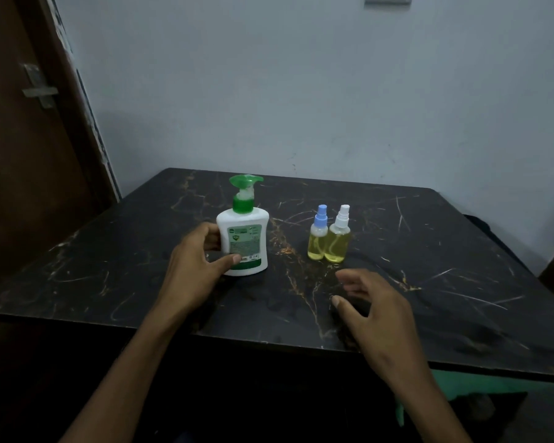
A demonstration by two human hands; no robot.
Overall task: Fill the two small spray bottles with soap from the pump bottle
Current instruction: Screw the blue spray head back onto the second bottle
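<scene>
A white pump bottle (245,238) with a green pump head stands upright on the dark marble-patterned table (429,251). My left hand (195,263) grips its lower left side, thumb across the front label. To its right stand two small clear spray bottles side by side, touching: one with a blue cap (318,235) and one with a white cap (339,236). Both hold yellow liquid and have their sprayer tops on. My right hand (371,302) hovers just above the table in front of the spray bottles, fingers relaxed and spread, holding nothing.
A pale wall rises behind the table and a brown door (29,171) stands at the left. The table's front edge (269,343) runs under my forearms. Something green (454,385) shows below the table at the right.
</scene>
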